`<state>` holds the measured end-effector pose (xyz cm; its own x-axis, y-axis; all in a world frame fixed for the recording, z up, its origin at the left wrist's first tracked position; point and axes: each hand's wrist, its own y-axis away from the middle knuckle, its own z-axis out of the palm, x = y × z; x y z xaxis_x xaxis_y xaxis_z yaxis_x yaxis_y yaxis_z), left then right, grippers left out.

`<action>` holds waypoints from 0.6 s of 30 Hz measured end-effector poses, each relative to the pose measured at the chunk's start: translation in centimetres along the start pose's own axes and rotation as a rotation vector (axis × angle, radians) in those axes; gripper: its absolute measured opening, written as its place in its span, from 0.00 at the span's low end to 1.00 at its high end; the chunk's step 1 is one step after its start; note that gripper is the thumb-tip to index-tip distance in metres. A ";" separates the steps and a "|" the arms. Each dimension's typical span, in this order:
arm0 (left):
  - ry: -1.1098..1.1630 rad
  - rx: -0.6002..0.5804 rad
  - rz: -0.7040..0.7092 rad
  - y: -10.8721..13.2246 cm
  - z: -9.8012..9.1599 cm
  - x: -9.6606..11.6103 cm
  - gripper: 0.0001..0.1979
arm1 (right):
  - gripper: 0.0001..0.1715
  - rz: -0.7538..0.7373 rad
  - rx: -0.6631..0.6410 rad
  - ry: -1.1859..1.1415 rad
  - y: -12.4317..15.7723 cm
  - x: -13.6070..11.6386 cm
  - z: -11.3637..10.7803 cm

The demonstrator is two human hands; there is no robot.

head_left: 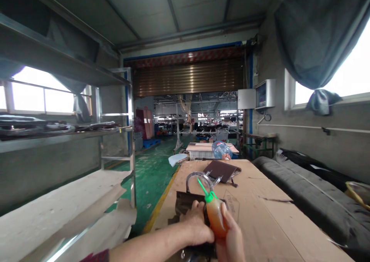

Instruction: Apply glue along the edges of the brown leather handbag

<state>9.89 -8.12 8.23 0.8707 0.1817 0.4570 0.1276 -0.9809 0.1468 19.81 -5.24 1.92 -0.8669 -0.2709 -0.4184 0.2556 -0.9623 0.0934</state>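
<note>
At the bench's near edge, the right hand (pixel 231 235) clenches an orange glue bottle (pixel 215 215), nozzle aimed at a dark leather piece (pixel 185 202) pinned under the left hand (pixel 196 225). No glue line visible yet; another brown piece (pixel 221 170) waits farther along.

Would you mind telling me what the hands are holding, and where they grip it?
The right hand grips an orange squeeze bottle around its body; the left hand presses on dark material.

left arm (pixel 150 246) — bare forearm | dark red sleeve (pixel 96 256) edge | no gloves
</note>
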 end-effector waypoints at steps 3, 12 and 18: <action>-0.078 0.092 -0.058 0.0 1.8 -0.1 0.36 | 0.46 -0.061 0.041 0.069 -0.6 1.1 -1.0; -0.032 0.219 0.027 0.7 5.1 -2.1 0.27 | 0.45 -0.164 0.178 0.276 -1.7 3.2 -4.3; -0.013 0.265 0.062 -0.9 6.2 -3.7 0.20 | 0.55 -0.156 0.147 0.266 -0.7 3.4 -3.4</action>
<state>9.45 -8.30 0.97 0.8864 0.1216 0.4466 0.1925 -0.9743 -0.1167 18.14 -5.38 -2.67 -0.7434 -0.1229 -0.6574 0.0479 -0.9902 0.1310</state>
